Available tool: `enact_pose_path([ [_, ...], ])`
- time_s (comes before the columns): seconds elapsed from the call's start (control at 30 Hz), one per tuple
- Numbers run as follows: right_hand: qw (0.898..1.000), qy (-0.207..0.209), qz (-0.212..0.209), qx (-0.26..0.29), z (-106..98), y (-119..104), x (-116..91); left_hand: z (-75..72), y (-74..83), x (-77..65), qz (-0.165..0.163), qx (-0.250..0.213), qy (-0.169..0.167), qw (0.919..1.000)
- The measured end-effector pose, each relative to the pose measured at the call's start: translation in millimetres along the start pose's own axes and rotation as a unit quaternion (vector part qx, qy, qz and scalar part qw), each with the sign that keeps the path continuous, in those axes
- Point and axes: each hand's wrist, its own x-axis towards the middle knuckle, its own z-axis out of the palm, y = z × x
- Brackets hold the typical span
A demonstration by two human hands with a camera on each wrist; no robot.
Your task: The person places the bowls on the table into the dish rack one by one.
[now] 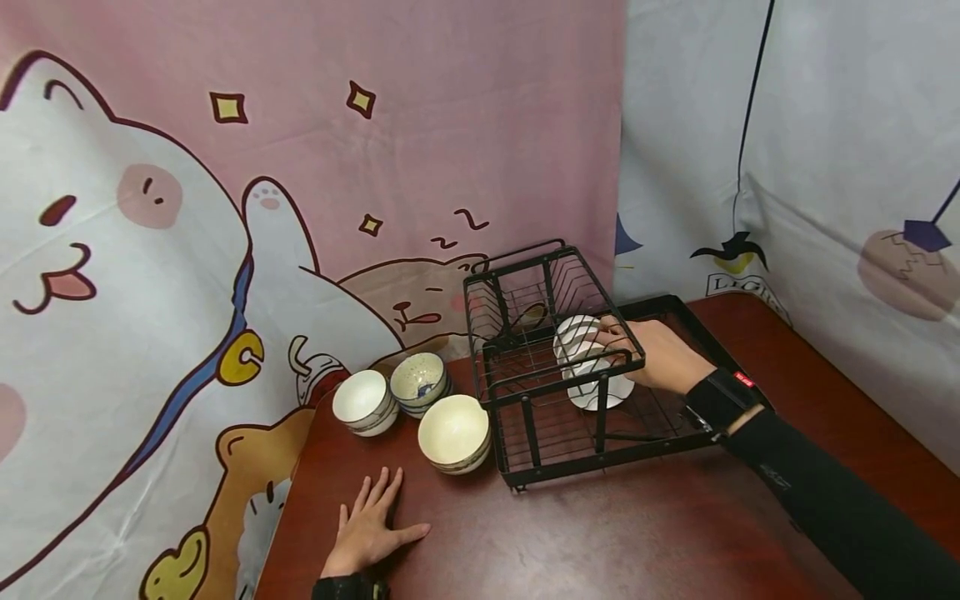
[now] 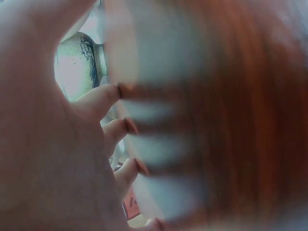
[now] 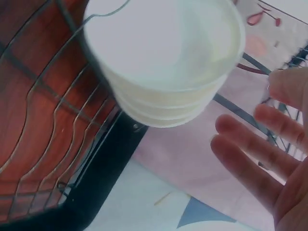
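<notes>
In the head view my left hand (image 1: pixel 367 527) lies with fingers spread on the tabletop, just in front of three groups of bowls. These are a white bowl (image 1: pixel 362 396), a speckled patterned bowl (image 1: pixel 420 380) and a cream bowl (image 1: pixel 453 431), each apparently stacked. My right hand (image 1: pixel 663 354) reaches over the black dish rack (image 1: pixel 517 483), beside a nested stack of white bowls (image 1: pixel 600 392) inside it. The right wrist view shows the fingers (image 3: pixel 250 161) extended, apart from the white stack (image 3: pixel 166 91), holding nothing visible.
The two-tier rack's raised wire basket (image 1: pixel 525 342) partly covers the white stack. Its wide tray (image 1: pixel 678 312) extends to the right. A printed cloth (image 1: pixel 450 125) hangs directly behind the reddish-brown table (image 1: pixel 637 525).
</notes>
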Motion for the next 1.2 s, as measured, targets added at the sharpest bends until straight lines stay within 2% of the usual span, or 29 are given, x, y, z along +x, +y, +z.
enact_pose_path([
  [0.23, 0.994, 0.003, 0.094, 0.059, -9.9, -11.2, -14.6, -0.6, -0.3, -1.0, 0.002, -0.005, 0.002, 1.0],
  [0.43, 0.974, -0.019, 0.198, 0.105, -8.5, -15.4, -33.2, -0.4, -0.1, -2.2, 0.0, -0.007, 0.002, 1.0],
  [0.53, 0.965, -0.017, 0.228, 0.129, -5.0, -16.4, -42.8, 1.0, 0.0, -0.8, -0.001, -0.009, 0.005, 1.0],
  [0.7, 0.958, 0.001, 0.248, 0.144, 3.5, -16.2, -53.4, 0.5, 2.5, 0.6, -0.001, -0.011, 0.014, 0.9998],
  [0.93, 0.961, 0.04, 0.243, 0.126, 22.8, -12.9, -66.2, 0.9, 2.3, 0.9, -0.004, -0.007, 0.013, 0.9999],
  [1.2, 0.957, 0.06, 0.258, 0.117, 37.0, -12.0, -77.6, 0.1, 2.3, 3.0, -0.007, -0.009, 0.024, 0.9996],
])
